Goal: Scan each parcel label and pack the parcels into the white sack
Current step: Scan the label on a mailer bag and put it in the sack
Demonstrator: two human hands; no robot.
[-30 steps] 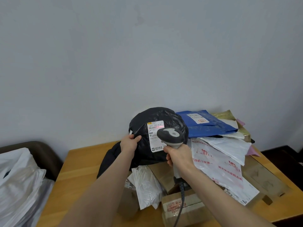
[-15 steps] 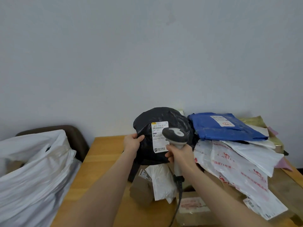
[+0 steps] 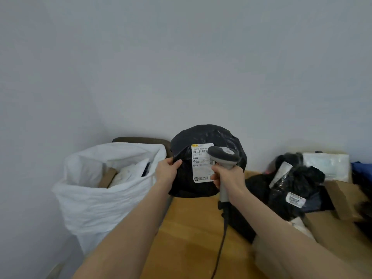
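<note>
My left hand (image 3: 167,172) pinches the left edge of the black parcel (image 3: 209,135), thumb on the front and fingers folded behind the film. My right hand (image 3: 228,178) is wrapped tight round the grip of the grey scanner (image 3: 222,156). The scanner's head sits in front of the upper right corner of the parcel's white label (image 3: 200,166).

The parcel is held upright in the air just right of the white sack (image 3: 96,198), about level with the sack's open mouth, with its label turned toward me.

I judge the parcel soft and light: a bulging plastic mailer that a one-handed pinch keeps aloft. Its film looks slick and creased, so a fold gathered at the edge, clear of the label, seems the surest hold. A flat grip on the belly would likely slide.

The sack slumps open and already holds a brown box and pale mailers. Farther right of the sack, beyond the parcel, more black bags (image 3: 296,190) and cardboard boxes (image 3: 342,196) are heaped on the wooden surface (image 3: 191,228). The scanner's cable trails down toward me.
</note>
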